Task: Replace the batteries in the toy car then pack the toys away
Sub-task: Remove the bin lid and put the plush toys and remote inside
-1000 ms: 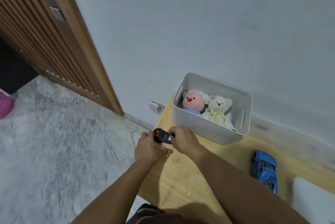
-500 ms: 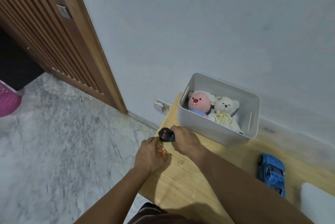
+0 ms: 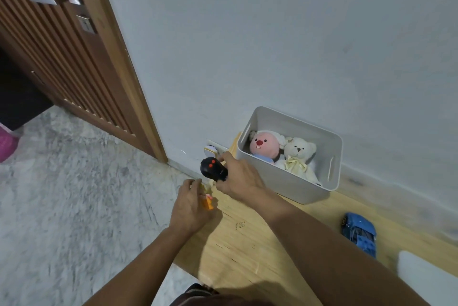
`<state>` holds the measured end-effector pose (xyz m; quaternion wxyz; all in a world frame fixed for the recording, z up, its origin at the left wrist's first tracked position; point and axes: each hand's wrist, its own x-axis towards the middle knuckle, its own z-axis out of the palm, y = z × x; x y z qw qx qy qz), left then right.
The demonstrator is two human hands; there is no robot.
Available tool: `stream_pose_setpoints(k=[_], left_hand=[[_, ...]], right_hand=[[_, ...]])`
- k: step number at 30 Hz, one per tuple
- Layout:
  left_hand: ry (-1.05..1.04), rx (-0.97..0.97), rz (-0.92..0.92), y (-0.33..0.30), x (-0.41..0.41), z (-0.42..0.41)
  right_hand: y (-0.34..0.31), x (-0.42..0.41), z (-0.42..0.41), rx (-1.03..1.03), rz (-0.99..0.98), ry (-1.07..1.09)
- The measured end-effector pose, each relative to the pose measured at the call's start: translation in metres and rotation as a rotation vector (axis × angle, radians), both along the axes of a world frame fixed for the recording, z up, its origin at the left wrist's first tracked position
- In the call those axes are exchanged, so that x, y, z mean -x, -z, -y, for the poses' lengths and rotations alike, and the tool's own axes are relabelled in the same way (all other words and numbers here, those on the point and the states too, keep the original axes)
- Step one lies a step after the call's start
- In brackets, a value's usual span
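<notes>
Right of centre in the frame, a white plastic bin [image 3: 292, 183] with rounded corners and slot handles stands on the pale wooden table [image 3: 250, 243] against the wall. Inside it sit a pink-faced plush [image 3: 263, 145] and a cream teddy bear [image 3: 299, 157], side by side and touching.

Compared with a second ago, the hands have parted: the right hand [image 3: 239, 176] now holds the black remote [image 3: 213, 168] alone, fingers curled round it, lifted near the bin's left end. The left hand [image 3: 192, 205] has dropped lower, its fingers curled on a small orange object [image 3: 207, 202].

The glossy blue toy car [image 3: 359, 233] lies on the table at lower right, well apart from both hands. The floor is grey veined marble [image 3: 62, 194]; a slatted wooden door [image 3: 62, 57] fills the upper left.
</notes>
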<state>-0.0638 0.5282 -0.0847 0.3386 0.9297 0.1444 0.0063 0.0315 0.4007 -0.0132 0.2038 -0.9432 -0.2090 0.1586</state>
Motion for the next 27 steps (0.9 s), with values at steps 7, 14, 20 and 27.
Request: stream_pose_setpoints(k=[7, 14, 20, 27], left_hand=[[-0.002, 0.062, 0.199, -0.053, -0.035, -0.001], [0.131, 0.066, 0.347, -0.106, -0.075, 0.017], [0.252, 0.056, 0.345, -0.128, -0.105, 0.041], [0.311, 0.030, 0.295, -0.129, -0.127, 0.065]], right_hand=[[-0.059, -0.013, 0.011, -0.173, 0.135, 0.129], [-0.093, -0.032, 0.062, -0.226, 0.190, 0.344], [-0.071, -0.046, 0.124, 0.019, 0.239, 0.491], [-0.042, -0.039, 0.154, 0.373, 0.176, 0.430]])
